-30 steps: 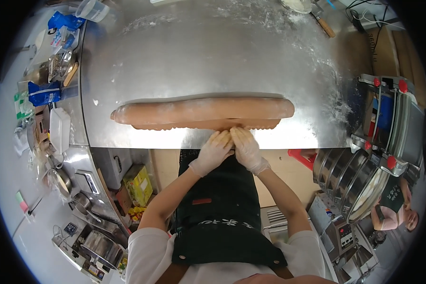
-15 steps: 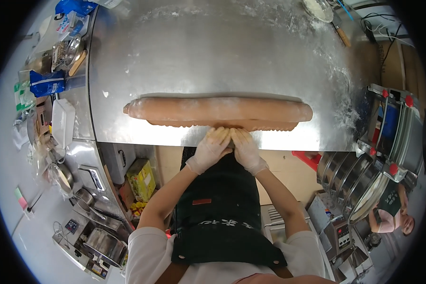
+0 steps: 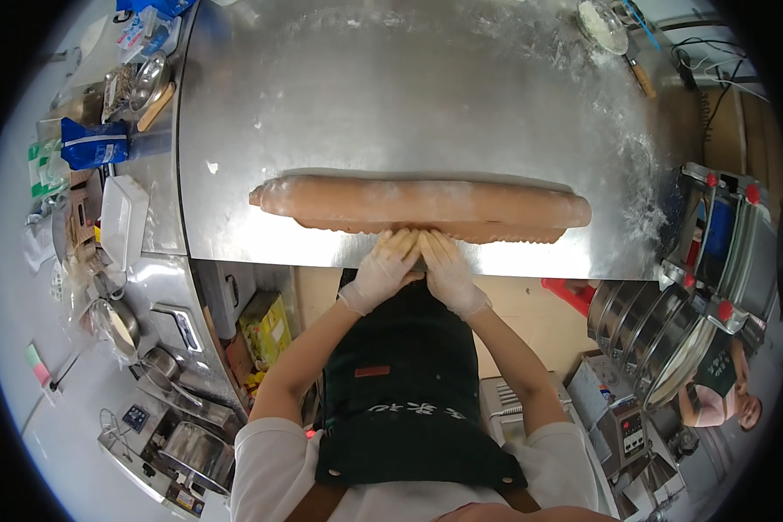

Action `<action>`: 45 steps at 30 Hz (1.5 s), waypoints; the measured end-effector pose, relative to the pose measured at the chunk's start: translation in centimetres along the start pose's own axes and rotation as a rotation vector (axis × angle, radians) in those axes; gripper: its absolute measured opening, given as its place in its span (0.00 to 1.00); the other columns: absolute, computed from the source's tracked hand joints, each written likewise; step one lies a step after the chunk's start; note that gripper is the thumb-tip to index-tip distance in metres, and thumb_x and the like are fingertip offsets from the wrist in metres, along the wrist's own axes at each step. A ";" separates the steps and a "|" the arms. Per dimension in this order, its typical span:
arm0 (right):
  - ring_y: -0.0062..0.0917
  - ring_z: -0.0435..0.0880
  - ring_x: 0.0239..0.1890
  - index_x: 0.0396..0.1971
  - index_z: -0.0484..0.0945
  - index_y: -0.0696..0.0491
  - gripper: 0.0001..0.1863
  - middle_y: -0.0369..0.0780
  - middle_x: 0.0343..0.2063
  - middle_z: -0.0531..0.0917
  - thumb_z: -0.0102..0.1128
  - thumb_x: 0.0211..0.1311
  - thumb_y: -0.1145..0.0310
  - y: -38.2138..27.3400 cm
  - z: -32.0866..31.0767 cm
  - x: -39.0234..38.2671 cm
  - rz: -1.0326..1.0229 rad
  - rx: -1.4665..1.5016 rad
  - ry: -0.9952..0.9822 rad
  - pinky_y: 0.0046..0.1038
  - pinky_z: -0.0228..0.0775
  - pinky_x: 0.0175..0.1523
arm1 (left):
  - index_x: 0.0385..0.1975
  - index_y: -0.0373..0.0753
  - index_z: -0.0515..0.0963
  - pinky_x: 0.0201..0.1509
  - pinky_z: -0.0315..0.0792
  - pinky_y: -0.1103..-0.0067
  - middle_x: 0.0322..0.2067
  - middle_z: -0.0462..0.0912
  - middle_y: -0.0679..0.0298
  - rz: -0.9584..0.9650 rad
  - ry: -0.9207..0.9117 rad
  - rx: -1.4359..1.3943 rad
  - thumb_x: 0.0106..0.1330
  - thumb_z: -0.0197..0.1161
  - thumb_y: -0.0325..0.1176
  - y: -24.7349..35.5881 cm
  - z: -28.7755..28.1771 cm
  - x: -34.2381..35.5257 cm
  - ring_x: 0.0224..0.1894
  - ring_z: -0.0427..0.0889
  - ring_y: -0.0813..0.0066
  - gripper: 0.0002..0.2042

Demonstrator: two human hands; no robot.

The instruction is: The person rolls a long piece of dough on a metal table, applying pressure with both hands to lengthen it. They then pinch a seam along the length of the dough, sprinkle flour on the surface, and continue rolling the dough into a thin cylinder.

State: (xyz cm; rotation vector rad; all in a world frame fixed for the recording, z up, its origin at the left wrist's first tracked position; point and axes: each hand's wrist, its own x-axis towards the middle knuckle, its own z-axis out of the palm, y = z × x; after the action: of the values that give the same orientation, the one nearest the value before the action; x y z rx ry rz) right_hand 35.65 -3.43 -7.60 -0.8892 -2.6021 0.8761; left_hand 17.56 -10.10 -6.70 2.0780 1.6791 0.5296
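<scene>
A long brown dough roll, dusted with flour, lies crosswise near the front edge of the steel table. Along its near side runs a thinner flap with a wavy, pinched rim. Both hands wear thin clear gloves and meet side by side at the middle of this flap. My left hand has its fingers bunched on the rim of the dough. Right beside it, my right hand pinches the same rim, fingertips close to the left ones. The thumbs and the dough under the fingers are mostly hidden.
Flour is scattered over the table's far right, near a bowl of flour and a wooden-handled tool. A white tray and a blue bag sit on the left counter. Stacked round metal sieves stand at right.
The whole table view has slid slightly right. Against the dough, both hands now sit a little further left along its near rim, fingers still bunched.
</scene>
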 end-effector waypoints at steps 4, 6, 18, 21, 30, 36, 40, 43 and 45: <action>0.47 0.78 0.59 0.60 0.70 0.63 0.28 0.53 0.55 0.79 0.57 0.57 0.75 -0.6 1.4 1.1 -0.077 -0.073 0.094 0.44 0.69 0.67 | 0.58 0.34 0.75 0.70 0.67 0.58 0.58 0.74 0.52 0.027 -0.015 -0.028 0.56 0.72 0.46 -0.9 0.0 -0.8 0.63 0.73 0.51 0.32; 0.47 0.78 0.59 0.61 0.70 0.64 0.29 0.54 0.55 0.78 0.58 0.57 0.75 0.0 1.4 1.3 -0.082 -0.066 0.050 0.44 0.69 0.67 | 0.59 0.34 0.74 0.70 0.67 0.59 0.58 0.74 0.53 0.013 -0.025 -0.035 0.57 0.72 0.46 -1.0 0.1 -0.6 0.63 0.73 0.51 0.33; 0.48 0.77 0.58 0.62 0.67 0.63 0.29 0.53 0.54 0.78 0.58 0.57 0.77 -1.3 2.2 2.0 -0.087 -0.084 0.025 0.44 0.69 0.66 | 0.59 0.31 0.73 0.71 0.66 0.62 0.59 0.75 0.51 0.018 -0.043 -0.019 0.59 0.70 0.45 -2.3 -0.5 -1.8 0.64 0.72 0.51 0.31; 0.47 0.77 0.58 0.61 0.68 0.63 0.28 0.53 0.55 0.78 0.56 0.57 0.77 -1.8 1.7 2.3 -0.091 -0.024 0.045 0.44 0.70 0.66 | 0.59 0.31 0.73 0.71 0.66 0.62 0.59 0.75 0.51 0.007 -0.059 -0.070 0.59 0.70 0.46 -2.4 -0.8 -1.8 0.64 0.72 0.52 0.32; 0.46 0.77 0.59 0.59 0.70 0.63 0.27 0.53 0.56 0.78 0.56 0.56 0.77 -2.6 3.3 3.5 -0.135 -0.074 0.041 0.43 0.69 0.66 | 0.60 0.32 0.72 0.73 0.63 0.65 0.59 0.75 0.53 0.011 -0.060 0.088 0.61 0.66 0.48 -3.9 -1.9 -3.2 0.65 0.72 0.59 0.32; 0.45 0.78 0.59 0.60 0.71 0.64 0.27 0.52 0.56 0.79 0.55 0.58 0.75 -5.0 4.5 4.8 -0.069 -0.027 0.043 0.43 0.69 0.66 | 0.59 0.33 0.74 0.72 0.64 0.62 0.59 0.75 0.54 -0.109 -0.216 -0.116 0.58 0.71 0.46 -4.8 -3.9 -3.9 0.64 0.72 0.56 0.32; 0.45 0.78 0.58 0.60 0.72 0.64 0.26 0.52 0.57 0.78 0.55 0.60 0.72 -6.8 6.3 5.6 -0.166 -0.097 0.004 0.42 0.70 0.66 | 0.57 0.34 0.75 0.72 0.65 0.62 0.58 0.76 0.54 -0.089 0.054 0.057 0.57 0.72 0.46 -7.0 -4.7 -6.5 0.64 0.73 0.56 0.31; 0.44 0.78 0.59 0.60 0.72 0.63 0.26 0.51 0.58 0.78 0.54 0.61 0.71 -6.3 6.7 5.7 -0.183 -0.100 0.056 0.42 0.70 0.66 | 0.56 0.35 0.76 0.71 0.67 0.62 0.59 0.75 0.54 -0.035 0.052 0.013 0.57 0.72 0.46 -7.7 -4.4 -6.7 0.61 0.75 0.54 0.29; 0.44 0.77 0.59 0.60 0.72 0.62 0.27 0.51 0.59 0.78 0.55 0.61 0.71 -6.8 6.6 5.9 -0.137 -0.085 0.028 0.42 0.70 0.66 | 0.56 0.35 0.76 0.71 0.67 0.62 0.58 0.76 0.54 -0.037 0.070 -0.005 0.57 0.72 0.45 -7.3 -4.5 -7.0 0.62 0.75 0.54 0.30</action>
State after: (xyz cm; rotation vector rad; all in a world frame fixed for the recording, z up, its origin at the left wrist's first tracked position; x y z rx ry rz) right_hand 25.15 -7.10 -8.40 -0.7283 -2.6559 0.7171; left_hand 7.79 -15.26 -7.09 2.0426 1.7497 0.6014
